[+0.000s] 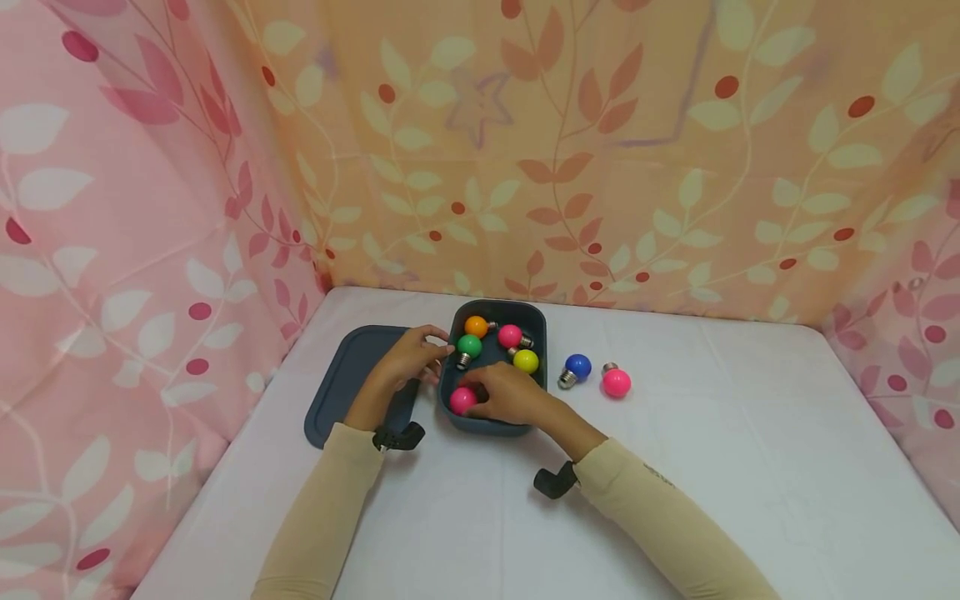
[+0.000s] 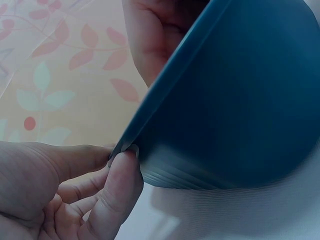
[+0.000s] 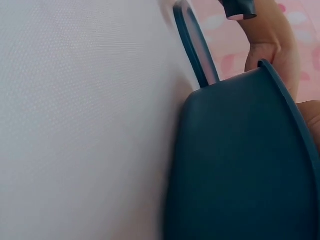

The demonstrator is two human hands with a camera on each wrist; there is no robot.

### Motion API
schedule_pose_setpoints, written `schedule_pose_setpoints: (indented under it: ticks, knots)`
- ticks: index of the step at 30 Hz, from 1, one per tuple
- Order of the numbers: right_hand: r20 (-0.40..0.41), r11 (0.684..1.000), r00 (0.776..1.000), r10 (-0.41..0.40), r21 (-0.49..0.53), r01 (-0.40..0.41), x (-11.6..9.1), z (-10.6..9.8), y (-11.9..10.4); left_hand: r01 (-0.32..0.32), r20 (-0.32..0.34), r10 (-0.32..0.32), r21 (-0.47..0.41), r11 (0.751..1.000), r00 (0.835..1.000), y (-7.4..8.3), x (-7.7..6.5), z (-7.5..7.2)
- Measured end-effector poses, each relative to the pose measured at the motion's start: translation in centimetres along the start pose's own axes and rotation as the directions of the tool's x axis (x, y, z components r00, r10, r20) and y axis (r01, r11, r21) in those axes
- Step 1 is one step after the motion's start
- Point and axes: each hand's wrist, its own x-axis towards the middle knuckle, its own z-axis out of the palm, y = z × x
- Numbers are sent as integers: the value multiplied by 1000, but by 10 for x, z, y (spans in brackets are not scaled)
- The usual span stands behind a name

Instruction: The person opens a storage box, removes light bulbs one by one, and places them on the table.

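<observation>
A dark blue-grey box (image 1: 491,427) stands on the table with several coloured light bulbs inside. My left hand (image 1: 411,357) is at its left side; in the left wrist view, thumb and finger pinch the box rim (image 2: 125,137). Reaching into the near end of the box, my right hand (image 1: 510,393) holds a pink bulb (image 1: 462,401) between thumb and fingers. Beyond it lie an orange bulb (image 1: 476,326), a green bulb (image 1: 469,346), another pink bulb (image 1: 510,336) and a yellow bulb (image 1: 527,361). The box wall (image 3: 240,155) hides the bulbs in the right wrist view.
The box's flat lid (image 1: 348,375) lies left of it, partly under my left forearm. On the white tablecloth (image 1: 720,450) to the right are a blue bulb (image 1: 578,367) and a pink bulb (image 1: 617,383). Patterned curtains (image 1: 525,167) close off the back and sides.
</observation>
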Motion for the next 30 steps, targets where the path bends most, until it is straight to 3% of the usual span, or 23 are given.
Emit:
schedule_pose_setpoints:
  ticks: [6, 14, 30]
  knots:
    - [-65, 1000, 998, -7, 2, 8, -6, -5, -2, -4, -3, 4, 0, 1000, 1000, -1, 1, 0]
    - [-89, 999, 995, 31, -20, -33, -15, -14, -8, 12, -8, -12, -3, 1000, 1000, 0, 3, 0]
    - [-172, 992, 979, 109, 81, -96, -41, -31, -9, 12, 3, -12, -5, 1000, 1000, 0, 1, 0]
